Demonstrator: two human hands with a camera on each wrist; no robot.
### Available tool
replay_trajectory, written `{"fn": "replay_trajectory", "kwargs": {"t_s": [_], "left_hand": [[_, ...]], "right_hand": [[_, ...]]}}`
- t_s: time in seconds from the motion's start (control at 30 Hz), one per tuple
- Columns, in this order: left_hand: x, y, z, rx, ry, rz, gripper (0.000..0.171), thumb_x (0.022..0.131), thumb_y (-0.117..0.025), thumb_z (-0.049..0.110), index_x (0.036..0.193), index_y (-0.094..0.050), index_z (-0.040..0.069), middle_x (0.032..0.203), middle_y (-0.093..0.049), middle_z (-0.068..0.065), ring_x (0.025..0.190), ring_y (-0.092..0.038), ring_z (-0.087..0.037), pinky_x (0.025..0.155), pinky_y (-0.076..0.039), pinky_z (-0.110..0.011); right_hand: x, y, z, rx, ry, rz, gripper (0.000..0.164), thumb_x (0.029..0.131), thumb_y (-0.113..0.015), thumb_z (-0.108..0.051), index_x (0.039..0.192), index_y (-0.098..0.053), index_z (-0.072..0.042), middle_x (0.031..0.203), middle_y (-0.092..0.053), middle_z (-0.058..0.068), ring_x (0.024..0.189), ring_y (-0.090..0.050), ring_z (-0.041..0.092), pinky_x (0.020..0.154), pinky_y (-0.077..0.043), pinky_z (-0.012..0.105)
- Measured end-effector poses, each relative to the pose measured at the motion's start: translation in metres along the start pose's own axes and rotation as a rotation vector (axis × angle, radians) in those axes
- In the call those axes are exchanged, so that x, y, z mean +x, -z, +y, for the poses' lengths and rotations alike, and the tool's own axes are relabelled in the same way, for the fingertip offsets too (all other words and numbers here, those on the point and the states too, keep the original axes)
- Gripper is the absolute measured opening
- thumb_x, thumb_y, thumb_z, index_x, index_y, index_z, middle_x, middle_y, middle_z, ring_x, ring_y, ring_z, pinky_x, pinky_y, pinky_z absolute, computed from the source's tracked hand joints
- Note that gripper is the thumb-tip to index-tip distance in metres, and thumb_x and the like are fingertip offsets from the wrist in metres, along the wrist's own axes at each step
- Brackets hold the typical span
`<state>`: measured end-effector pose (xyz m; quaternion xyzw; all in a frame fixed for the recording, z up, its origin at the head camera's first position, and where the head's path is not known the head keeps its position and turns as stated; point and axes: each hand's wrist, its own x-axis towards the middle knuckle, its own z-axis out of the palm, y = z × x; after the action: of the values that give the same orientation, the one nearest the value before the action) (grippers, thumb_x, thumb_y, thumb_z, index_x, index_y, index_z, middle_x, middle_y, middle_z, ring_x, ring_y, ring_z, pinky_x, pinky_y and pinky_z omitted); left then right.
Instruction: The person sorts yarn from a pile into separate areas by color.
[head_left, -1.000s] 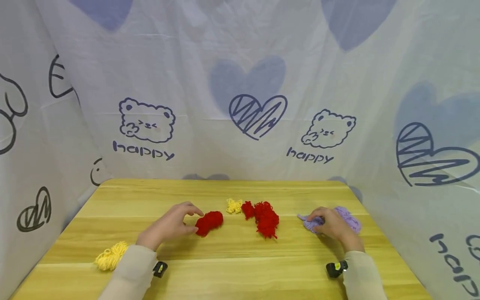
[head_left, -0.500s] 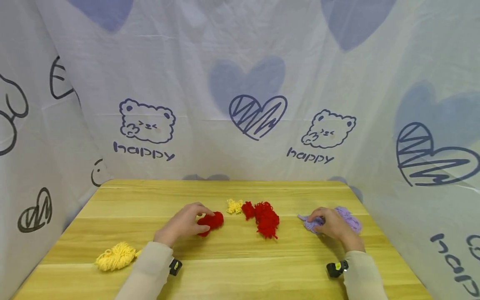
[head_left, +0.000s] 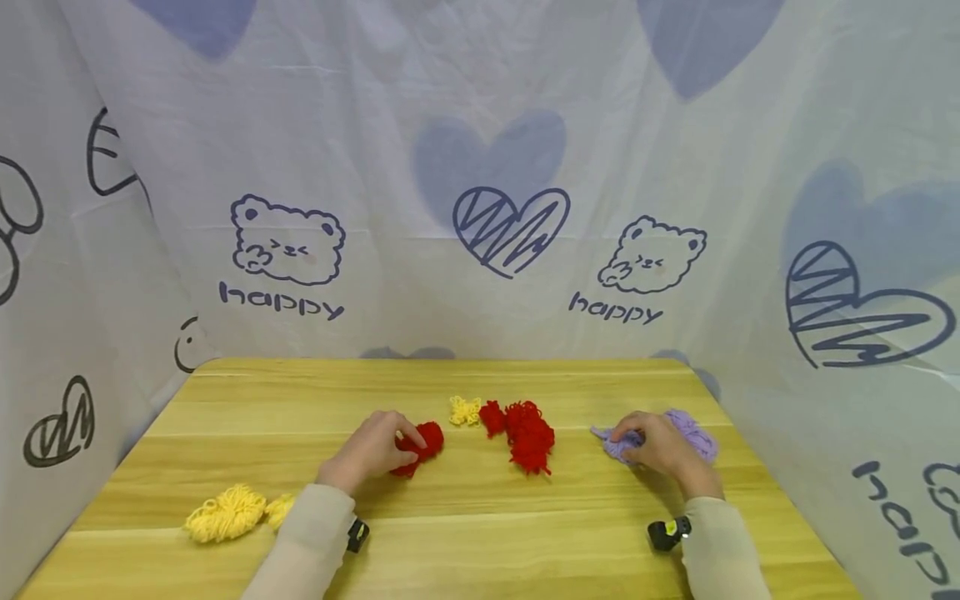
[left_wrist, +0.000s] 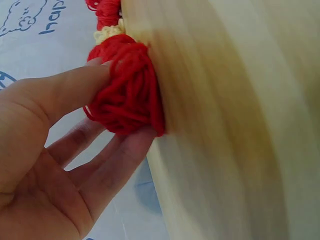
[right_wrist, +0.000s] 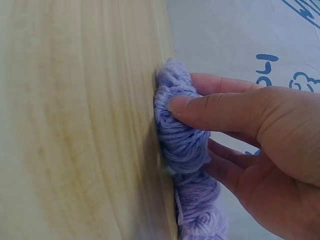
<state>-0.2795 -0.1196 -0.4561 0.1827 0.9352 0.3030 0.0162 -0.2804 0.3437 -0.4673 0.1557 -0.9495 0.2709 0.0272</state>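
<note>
Pale cloth (head_left: 405, 83) printed with hearts and bears hangs behind a wood-grained table (head_left: 465, 542), where bundles of yarn lie scattered. Left of centre, the person's left hand (head_left: 369, 454) pinches a red bundle (head_left: 430, 437), thumb on the near face and fingertips around the far side. Over on the right, the right hand (head_left: 663, 450) holds lavender yarn (right_wrist: 182, 145) between thumb and fingers; more lavender (head_left: 690, 435) sits just beyond, though I can't tell whether the two join. Between the hands lie a small yellow tuft (head_left: 465, 411), a small red tuft (head_left: 492, 418) and a larger red clump (head_left: 530, 437). Yellow yarn (head_left: 227, 513) rests near the left sleeve (head_left: 300, 546).

I'd expect both held bundles to be light, soft and hard to break, giving under pressure. Their loose loops could snag or pull out, so the thick, wound middle looks the safest place to grip, with gentle fingers.
</note>
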Motion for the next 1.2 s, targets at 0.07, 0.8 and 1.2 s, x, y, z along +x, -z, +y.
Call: {"fn": "replay_trajectory", "kwargs": {"t_s": [0.07, 0.8, 1.2], "left_hand": [[-0.0006, -0.0002, -0.0009, -0.007, 0.015, 0.004, 0.019, 0.082, -0.084, 0.0, 0.091, -0.083, 0.017, 0.113, -0.077, -0.008, 0.113, -0.068, -0.031, 0.101, -0.057, -0.049], [-0.008, -0.0009, 0.0006, -0.009, -0.004, 0.004, 0.018, 0.082, -0.084, 0.0, 0.093, -0.083, 0.014, 0.108, -0.077, -0.005, 0.11, -0.068, -0.028, 0.097, -0.059, -0.045], [-0.0052, 0.0044, -0.0031, -0.057, -0.014, -0.001, 0.02, 0.086, -0.076, -0.005, 0.096, -0.082, 0.01, 0.117, -0.074, -0.013, 0.086, -0.064, -0.018, 0.069, -0.058, -0.028]], "right_hand": [[0.0003, -0.0001, -0.0005, 0.001, 0.001, -0.003, 0.023, 0.08, -0.08, 0.007, 0.091, -0.078, -0.012, 0.11, -0.075, 0.012, 0.111, -0.067, 0.039, 0.102, -0.052, 0.059], [0.0017, -0.0007, 0.0016, -0.042, 0.062, 0.018, 0.023, 0.077, -0.082, 0.006, 0.088, -0.078, -0.012, 0.105, -0.076, 0.011, 0.105, -0.069, 0.036, 0.096, -0.056, 0.056], [0.0008, 0.0001, 0.0008, -0.041, 0.06, 0.012, 0.022, 0.077, -0.083, 0.006, 0.088, -0.077, -0.012, 0.105, -0.076, 0.01, 0.105, -0.069, 0.035, 0.096, -0.055, 0.056]]}}
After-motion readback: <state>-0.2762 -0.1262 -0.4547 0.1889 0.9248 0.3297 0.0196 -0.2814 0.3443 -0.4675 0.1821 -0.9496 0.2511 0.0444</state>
